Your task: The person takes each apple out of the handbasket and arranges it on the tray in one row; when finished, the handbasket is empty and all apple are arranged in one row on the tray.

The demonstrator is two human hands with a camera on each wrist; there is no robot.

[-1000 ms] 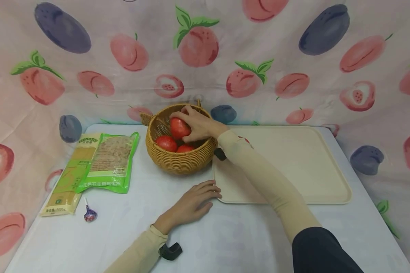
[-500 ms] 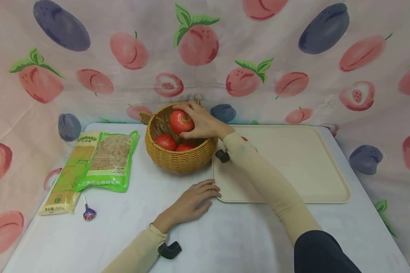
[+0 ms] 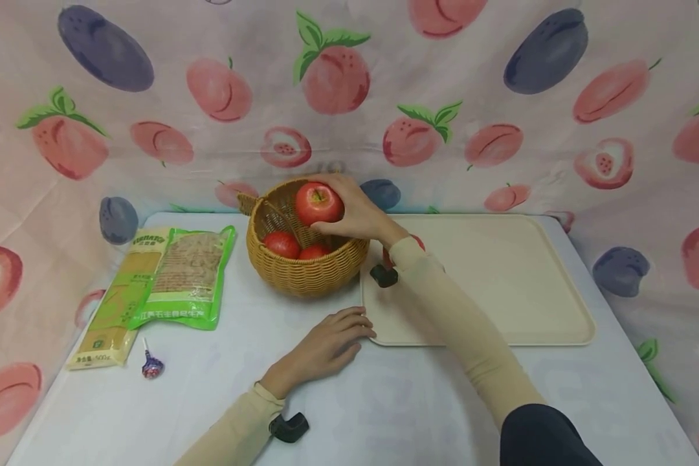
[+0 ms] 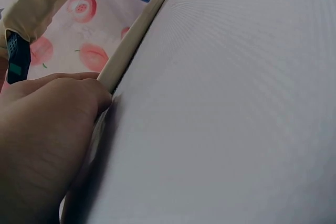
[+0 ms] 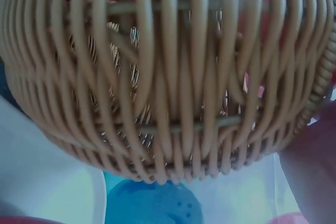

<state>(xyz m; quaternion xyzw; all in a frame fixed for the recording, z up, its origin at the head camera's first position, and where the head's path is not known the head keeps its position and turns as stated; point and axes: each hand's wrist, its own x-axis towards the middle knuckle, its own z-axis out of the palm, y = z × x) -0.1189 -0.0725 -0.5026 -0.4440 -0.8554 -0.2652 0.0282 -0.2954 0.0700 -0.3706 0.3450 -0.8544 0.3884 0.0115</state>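
Note:
My right hand [image 3: 355,207] grips a red apple [image 3: 318,203] from its right side, over the opening of a round wicker basket [image 3: 305,278]. Two more red apples [image 3: 281,244] lie inside the basket. The right wrist view is mostly filled by the woven basket wall [image 5: 173,77], with part of my hand [image 5: 312,166] at the right. My left hand [image 3: 326,346] lies on the white table, its fingertips touching the front left corner of a cream tray [image 3: 501,278]. In the left wrist view those fingers meet the tray edge [image 4: 126,51].
A red thing [image 3: 415,243] on the tray is mostly hidden behind my right wrist. At the left lie a green-edged food packet [image 3: 186,272], a long yellow-green packet [image 3: 107,310] beneath it, and a wrapped lollipop [image 3: 152,366]. A fruit-print cloth [image 3: 349,149] hangs behind the table.
My right hand has lifted the apple a little and moved it right, towards the basket's right rim. The apple's stem end now faces the head camera. My left hand has stayed put.

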